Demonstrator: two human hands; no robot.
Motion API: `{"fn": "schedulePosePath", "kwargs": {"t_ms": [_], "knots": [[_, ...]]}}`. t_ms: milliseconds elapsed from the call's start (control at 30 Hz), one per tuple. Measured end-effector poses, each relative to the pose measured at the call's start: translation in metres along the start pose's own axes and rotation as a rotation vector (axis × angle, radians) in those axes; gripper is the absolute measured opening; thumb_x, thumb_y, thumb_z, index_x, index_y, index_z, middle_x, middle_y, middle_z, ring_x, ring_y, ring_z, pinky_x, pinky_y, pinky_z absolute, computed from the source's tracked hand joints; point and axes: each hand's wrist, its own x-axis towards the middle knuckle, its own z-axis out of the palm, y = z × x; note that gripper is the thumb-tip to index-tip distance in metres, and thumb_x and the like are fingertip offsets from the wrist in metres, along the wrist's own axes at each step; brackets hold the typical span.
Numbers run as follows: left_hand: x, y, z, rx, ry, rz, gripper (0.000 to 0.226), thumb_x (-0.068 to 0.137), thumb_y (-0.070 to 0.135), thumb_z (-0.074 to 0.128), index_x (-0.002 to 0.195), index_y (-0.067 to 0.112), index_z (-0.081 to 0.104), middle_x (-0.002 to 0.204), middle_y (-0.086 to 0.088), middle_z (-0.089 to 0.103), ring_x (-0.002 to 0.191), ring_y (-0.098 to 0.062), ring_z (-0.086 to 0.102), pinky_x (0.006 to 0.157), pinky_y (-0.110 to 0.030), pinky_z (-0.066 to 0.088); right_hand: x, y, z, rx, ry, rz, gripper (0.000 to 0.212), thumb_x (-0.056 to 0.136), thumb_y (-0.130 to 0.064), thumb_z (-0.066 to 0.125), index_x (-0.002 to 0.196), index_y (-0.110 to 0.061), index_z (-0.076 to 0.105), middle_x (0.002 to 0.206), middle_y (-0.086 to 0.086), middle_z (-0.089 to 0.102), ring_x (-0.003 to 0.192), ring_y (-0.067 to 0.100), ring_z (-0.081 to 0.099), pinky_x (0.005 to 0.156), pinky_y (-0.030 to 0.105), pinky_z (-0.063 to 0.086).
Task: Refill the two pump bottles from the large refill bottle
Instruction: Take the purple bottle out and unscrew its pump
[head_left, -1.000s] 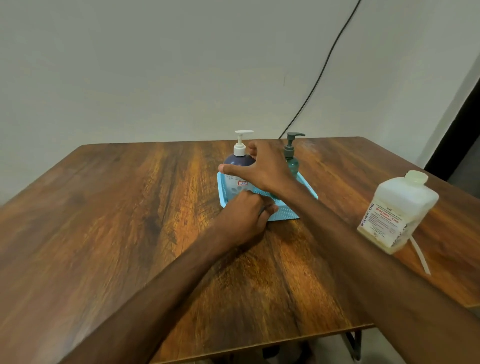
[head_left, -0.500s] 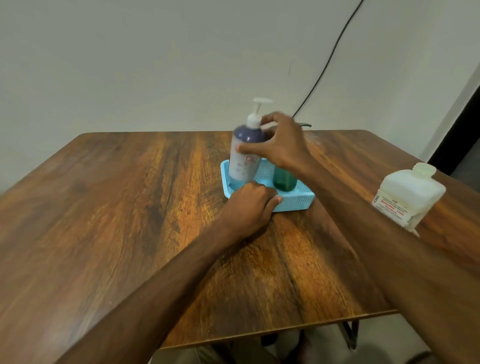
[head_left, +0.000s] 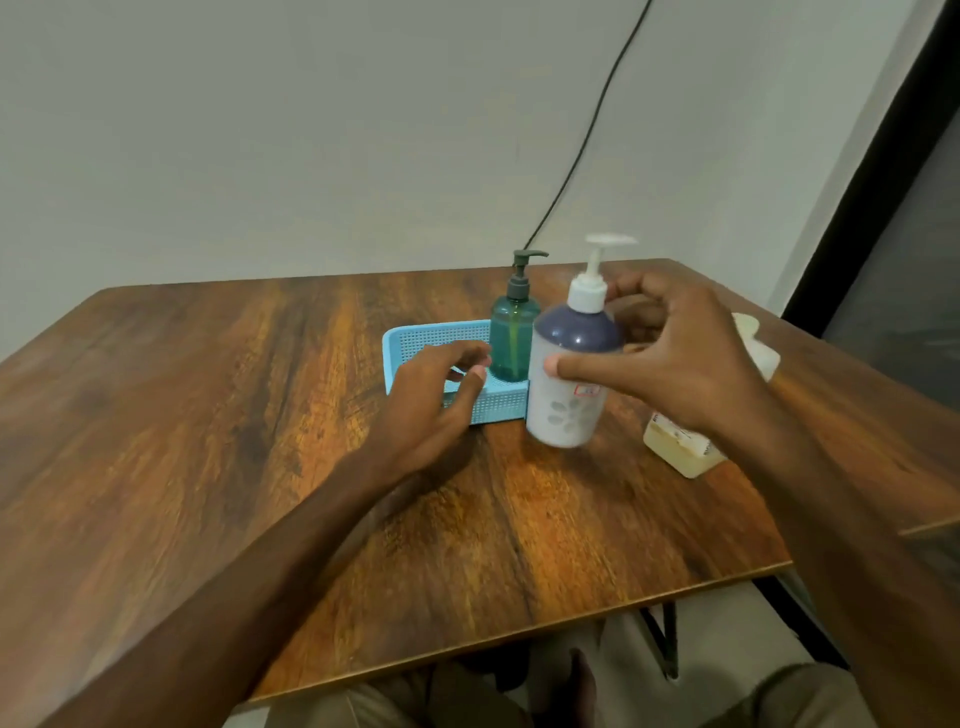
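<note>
My right hand (head_left: 675, 364) grips a white pump bottle (head_left: 571, 384) with a dark blue shoulder and a white pump, holding it just right of the blue basket, low over the table. A green pump bottle (head_left: 511, 332) with a dark pump stands upright in the right end of the light blue mesh basket (head_left: 415, 338). My left hand (head_left: 431, 400) rests on the basket's near rim, fingers loosely curled. The large white refill bottle (head_left: 685, 447) with a label stands on the table, mostly hidden behind my right hand and wrist.
The wooden table (head_left: 208, 415) stretches out to the left and toward me. A black cable (head_left: 587, 140) runs down the wall behind the basket. A dark doorway edge (head_left: 883, 182) is at the right. My legs show below the table's front edge.
My right hand has lifted the white pump bottle out of the basket and carried it to the right and down. My left hand stayed at the basket's near rim.
</note>
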Motion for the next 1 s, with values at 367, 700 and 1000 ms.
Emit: {"fn": "schedulePosePath", "kwargs": {"t_ms": [367, 700, 1000], "knots": [[-0.023, 0.058, 0.011, -0.394, -0.141, 0.058, 0.037, 0.096, 0.039, 0.063, 0.133, 0.034, 0.059, 0.129, 0.020, 0.065, 0.123, -0.002, 0.061, 0.094, -0.012, 0.048, -0.044, 0.046, 0.031, 0.046, -0.038, -0.019, 0.077, 0.061, -0.046, 0.093, 0.126, -0.028, 0.056, 0.123, -0.011, 0.066, 0.108, 0.006, 0.065, 0.095, 0.027, 0.056], [-0.007, 0.068, 0.022, -0.355, -0.087, 0.085, 0.028, 0.100, 0.036, 0.063, 0.127, 0.029, 0.066, 0.126, 0.016, 0.068, 0.119, -0.007, 0.064, 0.097, -0.034, 0.057, -0.044, 0.061, 0.029, 0.226, -0.143, 0.014, 0.098, 0.058, -0.054, 0.092, 0.142, -0.036, 0.044, 0.138, -0.016, 0.058, 0.122, 0.002, 0.059, 0.096, 0.026, 0.055], [0.008, 0.071, 0.010, -0.205, -0.147, 0.099, 0.031, 0.096, 0.040, 0.068, 0.119, 0.022, 0.076, 0.114, 0.012, 0.076, 0.107, -0.005, 0.070, 0.091, -0.038, 0.058, -0.041, 0.060, 0.031, 0.273, -0.151, -0.023, 0.071, 0.069, -0.030, 0.091, 0.133, -0.031, 0.059, 0.126, -0.019, 0.066, 0.114, -0.003, 0.063, 0.093, 0.023, 0.056]]}}
